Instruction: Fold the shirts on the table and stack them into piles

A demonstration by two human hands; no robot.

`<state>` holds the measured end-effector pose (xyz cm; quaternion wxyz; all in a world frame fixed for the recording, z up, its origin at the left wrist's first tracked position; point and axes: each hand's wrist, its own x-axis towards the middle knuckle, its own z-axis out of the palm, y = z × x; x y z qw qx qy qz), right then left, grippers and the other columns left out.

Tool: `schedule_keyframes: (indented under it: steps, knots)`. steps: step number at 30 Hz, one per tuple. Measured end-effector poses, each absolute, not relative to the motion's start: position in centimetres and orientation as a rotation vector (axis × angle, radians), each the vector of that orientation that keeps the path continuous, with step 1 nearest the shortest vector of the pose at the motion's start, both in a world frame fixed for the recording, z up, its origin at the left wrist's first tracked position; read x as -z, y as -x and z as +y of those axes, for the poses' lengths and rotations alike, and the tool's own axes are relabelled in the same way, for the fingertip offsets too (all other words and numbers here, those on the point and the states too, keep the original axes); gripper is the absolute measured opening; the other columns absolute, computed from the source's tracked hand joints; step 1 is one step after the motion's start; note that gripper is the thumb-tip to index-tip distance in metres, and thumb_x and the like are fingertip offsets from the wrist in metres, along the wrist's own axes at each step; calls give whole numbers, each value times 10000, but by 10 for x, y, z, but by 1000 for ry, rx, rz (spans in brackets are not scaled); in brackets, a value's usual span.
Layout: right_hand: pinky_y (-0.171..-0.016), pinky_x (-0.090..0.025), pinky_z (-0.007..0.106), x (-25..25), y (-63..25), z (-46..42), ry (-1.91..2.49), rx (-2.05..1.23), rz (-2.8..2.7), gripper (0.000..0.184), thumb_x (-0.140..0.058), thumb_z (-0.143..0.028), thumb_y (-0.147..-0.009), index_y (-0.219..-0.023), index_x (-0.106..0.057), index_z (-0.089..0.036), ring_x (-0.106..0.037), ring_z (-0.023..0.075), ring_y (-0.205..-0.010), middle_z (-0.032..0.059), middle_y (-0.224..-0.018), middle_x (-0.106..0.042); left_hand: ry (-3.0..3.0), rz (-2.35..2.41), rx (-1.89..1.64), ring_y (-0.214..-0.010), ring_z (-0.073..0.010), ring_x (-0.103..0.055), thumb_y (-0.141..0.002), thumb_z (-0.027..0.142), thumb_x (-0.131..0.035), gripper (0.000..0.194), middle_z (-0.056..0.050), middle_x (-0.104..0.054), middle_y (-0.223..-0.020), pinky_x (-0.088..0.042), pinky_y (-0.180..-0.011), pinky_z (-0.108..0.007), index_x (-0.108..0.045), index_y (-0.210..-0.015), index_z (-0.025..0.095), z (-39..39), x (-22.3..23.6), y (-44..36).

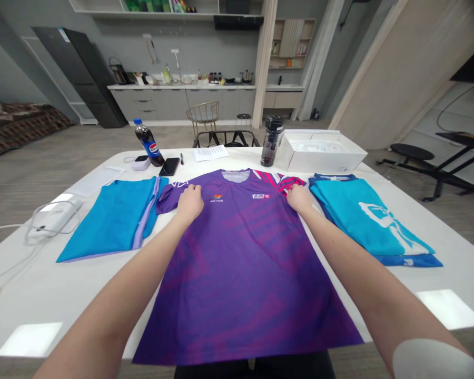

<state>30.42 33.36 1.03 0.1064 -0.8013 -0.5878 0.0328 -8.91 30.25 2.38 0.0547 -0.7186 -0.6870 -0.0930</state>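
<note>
A purple sports T-shirt [240,263] with pink-red patterning lies spread front up on the white table, collar away from me and hem over the near edge. My left hand [190,202] has its fingers closed on the cloth by the left sleeve. On the opposite side, my right hand [299,198] grips the shirt near the pink-and-white striped sleeve; its fingertips are partly hidden. Folded blue and lilac clothes [120,216] lie left of the shirt. To the right is a stack of folded blue clothes [363,210], the top one bearing a white print.
Along the table's far side stand a cola bottle [149,145], a phone [169,167], paper sheets [211,152], a dark drinking bottle [272,142] and a white box [324,152]. A white power strip [55,216] with cables sits at the left. Chairs and a kitchen counter are beyond.
</note>
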Motion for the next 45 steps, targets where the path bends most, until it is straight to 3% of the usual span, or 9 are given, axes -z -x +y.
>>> schedule_keyframes:
  steps: [9, 15, 19, 23, 27, 31, 36, 40, 45]
  knots:
    - [-948, -482, 416, 9, -354, 428, 2603, 110, -1977, 382, -509, -195, -944, -1264, -641, -32, -536, 363, -1268, 268, -1223, -655, 2039, -2087, -190, -1167, -377, -559, -937, 148, -362, 365, -222, -667, -1174, -344, -1003, -507, -604, -1204, 93, 410, -5, 152]
    - [-923, -468, 438, 6, -362, 446, 2566, 167, -2063, 393, -433, -212, -956, -1197, -679, -24, -570, 373, -1190, 295, -1207, -644, 1987, -2044, -10, -1102, -385, -575, -969, 147, -270, 415, -250, -642, -1166, -373, -948, -510, -621, -1174, 67, 426, 17, 146]
    - [-959, -443, 441, -4, -359, 446, 2358, 194, -2164, 412, -422, -357, -996, -1212, -640, -82, -600, 354, -1138, 251, -1129, -680, 2171, -1881, 243, -1134, -369, -574, -945, 144, -337, 382, -232, -618, -1184, -422, -967, -502, -626, -1188, 81, 429, 13, 89]
    - [-995, -421, 472, -15, -364, 450, 2341, 14, -2161, 520, -481, -560, -957, -1266, -610, -163, -631, 344, -1113, 180, -1119, -709, 2828, -1476, 471, -1146, -249, -607, -928, 171, -437, 372, -129, -617, -1273, -477, -1032, -381, -634, -1242, 170, 433, 11, -22]
    - [-984, -431, 487, -28, -376, 451, 2489, -144, -2252, 479, -553, -580, -871, -1062, -741, -183, -615, 372, -1161, 175, -1139, -716, 3078, -1264, 524, -1264, -224, -575, -973, 215, -434, 399, -135, -593, -1375, -439, -1113, -335, -603, -1329, 149, 437, 18, -121]
    - [-967, -444, 407, -40, -388, 444, 2370, -278, -2334, 328, -623, -435, -847, -1075, -758, -241, -640, 313, -1124, 88, -1099, -748, 3057, -1427, 398, -1425, -281, -455, -1033, 359, -384, 503, -194, -498, -1517, -358, -1189, -410, -526, -1436, 93, 443, 31, -158]
    - [-887, -464, 334, -55, -409, 446, 2293, -169, -2335, 392, -641, -433, -903, -1227, -706, -223, -651, 282, -1090, 108, -1193, -732, 2993, -1578, 298, -1562, -296, -216, -1022, 570, -319, 648, -108, -299, -1671, -134, -1262, -563, -393, -1568, 229, 450, 44, -159]
    - [-977, -422, 443, -66, -429, 456, 2415, 14, -2347, 361, -720, -526, -853, -1023, -768, -211, -642, 326, -1058, 138, -1089, -746, 2987, -1590, 267, -1565, -322, -195, -980, 666, -323, 716, -87, -286, -1678, -67, -1250, -620, -376, -1581, 281, 454, 46, -165]
    - [-1071, -256, 626, -57, -439, 449, 2547, 392, -2193, 309, -716, -352, -875, -1100, -724, -139, -569, 387, -1154, 208, -1137, -701, 2985, -1586, 301, -1568, -330, -176, -975, 696, -304, 717, -63, -264, -1688, -38, -1248, -630, -372, -1582, 322, 454, 45, -172]
